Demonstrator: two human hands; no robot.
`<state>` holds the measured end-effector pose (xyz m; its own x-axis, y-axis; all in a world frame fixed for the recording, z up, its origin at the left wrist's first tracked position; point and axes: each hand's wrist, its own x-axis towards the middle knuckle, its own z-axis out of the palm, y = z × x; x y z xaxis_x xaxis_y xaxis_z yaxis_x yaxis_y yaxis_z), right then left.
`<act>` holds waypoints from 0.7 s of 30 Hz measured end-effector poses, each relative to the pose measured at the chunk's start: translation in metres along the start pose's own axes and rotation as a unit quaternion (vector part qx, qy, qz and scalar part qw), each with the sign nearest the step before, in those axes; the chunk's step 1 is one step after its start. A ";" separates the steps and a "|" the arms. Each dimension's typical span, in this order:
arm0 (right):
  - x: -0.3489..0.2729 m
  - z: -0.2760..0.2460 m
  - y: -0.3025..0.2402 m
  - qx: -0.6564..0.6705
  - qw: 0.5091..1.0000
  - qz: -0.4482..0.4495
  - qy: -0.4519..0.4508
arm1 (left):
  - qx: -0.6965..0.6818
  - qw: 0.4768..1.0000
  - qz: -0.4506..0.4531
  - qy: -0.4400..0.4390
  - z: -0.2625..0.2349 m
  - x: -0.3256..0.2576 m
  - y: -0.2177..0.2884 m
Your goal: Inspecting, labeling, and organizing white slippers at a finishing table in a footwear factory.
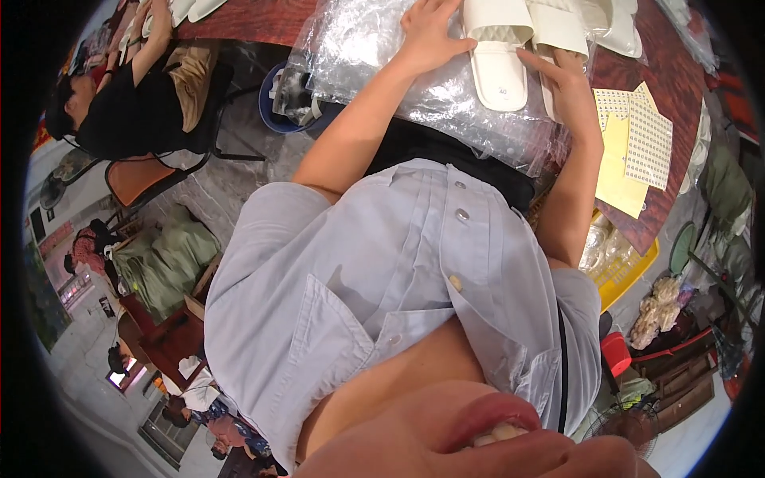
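Two white slippers lie side by side on a pile of clear plastic bags (358, 56), their open heel ends toward me. My left hand (430, 38) rests flat on the plastic with fingers spread. Its thumb tip touches the edge of the left slipper (500, 76). Over the right slipper (558, 30) is my right hand (570, 86), its thumb reaching across toward the left slipper and its other fingers at the opening under the strap. Part of that slipper's heel is hidden by the hand.
Yellow and white sticker sheets (637, 151) lie on the dark red table (668, 72) at right. More white slippers (617, 32) sit beyond. Below the table stand a yellow crate (633, 275) and a blue bin (279, 119). A co-worker in black (131, 119) sits at left.
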<state>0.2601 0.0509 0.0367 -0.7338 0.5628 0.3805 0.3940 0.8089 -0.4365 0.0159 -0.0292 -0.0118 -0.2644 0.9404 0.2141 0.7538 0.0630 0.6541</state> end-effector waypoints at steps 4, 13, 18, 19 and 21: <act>-0.010 -0.012 -0.016 0.067 0.992 0.105 0.026 | 0.000 1.000 -0.007 -0.002 0.001 0.001 -0.002; -0.018 0.023 -0.058 0.049 0.995 0.078 0.036 | -0.002 1.000 0.000 0.004 0.003 0.003 0.002; -0.019 0.031 -0.055 0.046 0.997 0.065 0.026 | 0.005 0.999 0.031 0.020 0.001 0.001 -0.008; -0.019 0.030 -0.056 0.043 0.996 0.066 0.029 | 0.007 0.997 0.059 0.042 0.005 0.002 -0.015; -0.019 0.032 -0.055 0.043 0.997 0.066 0.018 | 0.015 0.997 0.057 0.046 0.004 0.002 -0.010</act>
<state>0.2350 -0.0103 0.0277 -0.6574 0.6704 0.3442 0.4360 0.7109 -0.5518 0.0100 -0.0269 -0.0212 -0.2293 0.9072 0.3527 0.7993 -0.0313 0.6001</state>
